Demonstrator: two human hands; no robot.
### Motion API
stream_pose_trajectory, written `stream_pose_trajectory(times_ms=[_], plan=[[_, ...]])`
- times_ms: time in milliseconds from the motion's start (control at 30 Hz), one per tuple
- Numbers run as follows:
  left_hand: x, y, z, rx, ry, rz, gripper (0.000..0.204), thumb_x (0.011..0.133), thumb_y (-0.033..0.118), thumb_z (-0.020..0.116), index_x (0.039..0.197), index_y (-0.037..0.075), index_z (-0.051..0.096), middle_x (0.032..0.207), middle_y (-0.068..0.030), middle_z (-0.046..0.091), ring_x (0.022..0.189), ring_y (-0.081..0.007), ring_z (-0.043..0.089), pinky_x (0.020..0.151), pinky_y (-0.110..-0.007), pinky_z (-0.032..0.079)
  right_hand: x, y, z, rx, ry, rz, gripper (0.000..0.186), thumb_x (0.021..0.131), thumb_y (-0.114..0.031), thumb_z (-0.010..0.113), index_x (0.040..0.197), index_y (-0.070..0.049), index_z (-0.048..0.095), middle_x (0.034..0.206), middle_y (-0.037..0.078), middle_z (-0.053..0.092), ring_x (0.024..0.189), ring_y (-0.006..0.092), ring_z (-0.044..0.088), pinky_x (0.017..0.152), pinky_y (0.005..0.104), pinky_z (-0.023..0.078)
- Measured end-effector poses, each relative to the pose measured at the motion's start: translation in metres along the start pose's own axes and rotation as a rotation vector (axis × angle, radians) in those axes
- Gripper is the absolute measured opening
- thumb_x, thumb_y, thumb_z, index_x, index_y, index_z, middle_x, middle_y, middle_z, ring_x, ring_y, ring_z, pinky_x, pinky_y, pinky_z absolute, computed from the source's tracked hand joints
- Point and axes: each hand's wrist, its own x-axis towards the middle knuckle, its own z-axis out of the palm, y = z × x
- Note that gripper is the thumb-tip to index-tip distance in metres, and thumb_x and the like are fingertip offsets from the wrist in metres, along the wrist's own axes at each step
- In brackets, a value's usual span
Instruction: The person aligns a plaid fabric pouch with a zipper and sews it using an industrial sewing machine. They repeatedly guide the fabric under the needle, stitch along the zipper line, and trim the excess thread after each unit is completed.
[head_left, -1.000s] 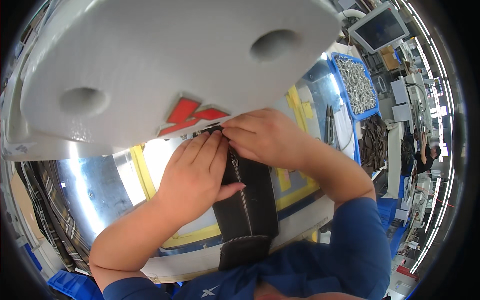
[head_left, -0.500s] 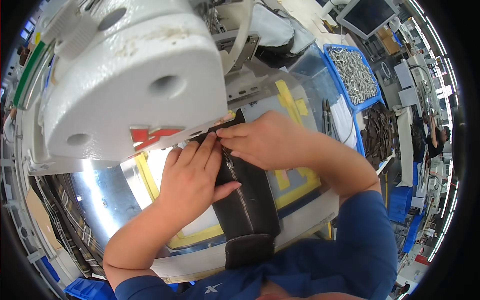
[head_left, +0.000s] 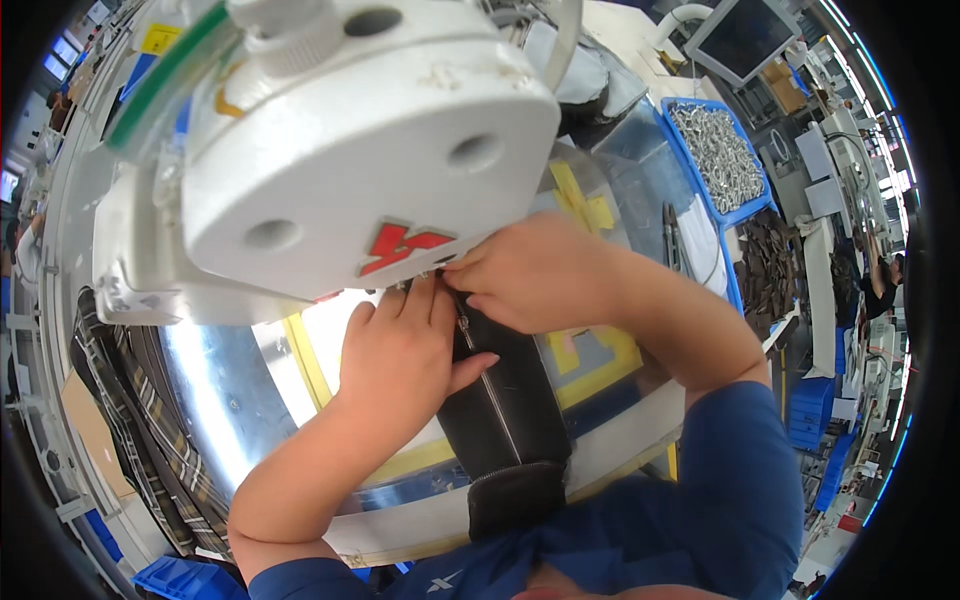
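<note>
Head view shows my left hand (head_left: 400,350) pressed flat on the black zippered pouch (head_left: 505,400) at frame centre, fingers together, while my right hand (head_left: 535,270) pinches its top edge under the white sewing machine head (head_left: 360,170) — fingertips hidden. Risk, as I judge it: fingers sit very near the needle, and the pouch could skew on the shiny desk (head_left: 230,390).

Bright workshop: blue bin (head_left: 722,155) of metal parts, monitor (head_left: 741,37) beyond, blue crates (head_left: 806,423) at right.
</note>
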Motion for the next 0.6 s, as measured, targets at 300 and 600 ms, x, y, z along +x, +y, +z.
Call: stream_pose_trajectory(times_ms=[300, 600], plan=[[0.0, -0.002, -0.002, -0.006, 0.009, -0.001, 0.081, 0.078, 0.062, 0.084, 0.122, -0.004, 0.068, 0.139, -0.0211, 0.069, 0.099, -0.0315, 0.071, 0.085, -0.041, 0.052, 0.004, -0.009, -0.005, 0.01, -0.06, 0.02, 0.025, 0.09, -0.02, 0.071, 0.108, -0.004, 0.075, 0.106, 0.008, 0.077, 0.099, 0.0302, 0.075, 0.082, 0.0431, 0.059], [0.001, -0.004, -0.01, -0.008, -0.057, -0.05, 0.082, 0.075, 0.06, 0.087, 0.121, -0.005, 0.07, 0.132, -0.0217, 0.071, 0.103, -0.0321, 0.072, 0.089, -0.041, 0.053, 0.007, -0.006, 0.018, -0.036, 0.081, -0.082, 0.018, 0.092, -0.016, 0.065, 0.101, -0.004, 0.076, 0.107, 0.007, 0.076, 0.09, 0.0264, 0.077, 0.07, 0.0407, 0.062]])
